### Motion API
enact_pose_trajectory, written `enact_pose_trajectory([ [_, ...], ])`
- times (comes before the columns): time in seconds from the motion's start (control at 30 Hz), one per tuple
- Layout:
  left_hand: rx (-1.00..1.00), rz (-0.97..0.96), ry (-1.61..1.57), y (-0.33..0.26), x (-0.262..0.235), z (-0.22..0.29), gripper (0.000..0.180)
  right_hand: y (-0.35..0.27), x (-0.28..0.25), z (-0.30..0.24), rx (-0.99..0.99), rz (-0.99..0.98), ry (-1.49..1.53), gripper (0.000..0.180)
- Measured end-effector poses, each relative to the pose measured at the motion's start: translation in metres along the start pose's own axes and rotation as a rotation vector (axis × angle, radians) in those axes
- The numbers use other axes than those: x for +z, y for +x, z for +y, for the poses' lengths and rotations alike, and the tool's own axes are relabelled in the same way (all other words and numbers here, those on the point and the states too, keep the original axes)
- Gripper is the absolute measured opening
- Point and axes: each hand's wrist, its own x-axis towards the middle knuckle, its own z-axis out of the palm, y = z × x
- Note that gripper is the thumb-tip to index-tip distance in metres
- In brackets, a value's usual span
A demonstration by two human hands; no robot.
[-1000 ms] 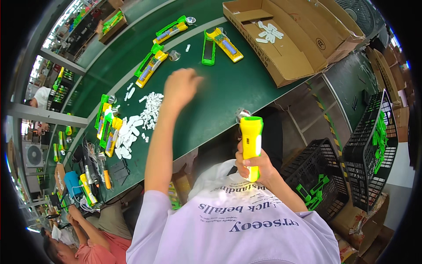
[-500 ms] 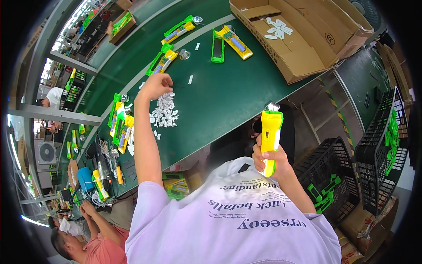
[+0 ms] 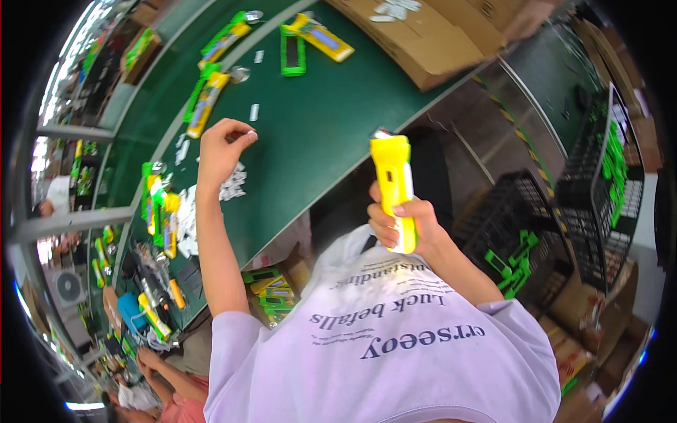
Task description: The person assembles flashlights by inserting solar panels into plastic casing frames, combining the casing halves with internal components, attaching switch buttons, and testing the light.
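Note:
In my right hand (image 3: 412, 224) is a yellow flashlight body (image 3: 392, 169), held upright with the fingers wrapped around its lower handle. A shiny reflector (image 3: 381, 132) sits loose at its upper end. My left hand (image 3: 223, 149) is over the green table, thumb and forefinger pinched on a small white plastic piece (image 3: 252, 132). Just below that hand lies a pile of similar white pieces (image 3: 233, 182), partly hidden by my wrist. Beyond it rests an opened yellow and green flashlight (image 3: 207, 104) with its inner parts showing.
More opened flashlights (image 3: 317, 39) lie along the far side of the green table (image 3: 303, 116). A cardboard box (image 3: 430, 53) stands at the far right. Black crates (image 3: 518, 225) with green parts are on my right. A co-worker's arm (image 3: 173, 381) shows at lower left.
My left hand has lifted off toward the right of the white pile and now pinches a small white piece. The whole view has shifted; my right hand still grips the flashlight.

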Motion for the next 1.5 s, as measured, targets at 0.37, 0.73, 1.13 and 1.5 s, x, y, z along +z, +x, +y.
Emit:
enact_pose_trajectory([
  [0.37, 0.097, -0.118, -0.846, -0.084, 0.134, 0.115, 0.009, -0.002, 0.018, 0.002, -0.045, -0.031, -0.058, 0.034],
  [0.73, 0.102, -0.126, -0.734, -0.090, 0.133, 0.121, 0.030, -0.009, 0.025, 0.003, -0.023, 0.064, -0.147, 0.029],
  [1.13, -0.007, -0.293, -1.037, -0.093, 0.153, 0.102, 0.065, -0.019, 0.038, 0.010, 0.087, 0.271, -0.213, 0.032],
  [1.5, -0.040, -0.243, -1.171, -0.107, 0.158, 0.111, 0.059, -0.027, 0.046, 0.011, 0.121, 0.325, -0.214, 0.032],
])
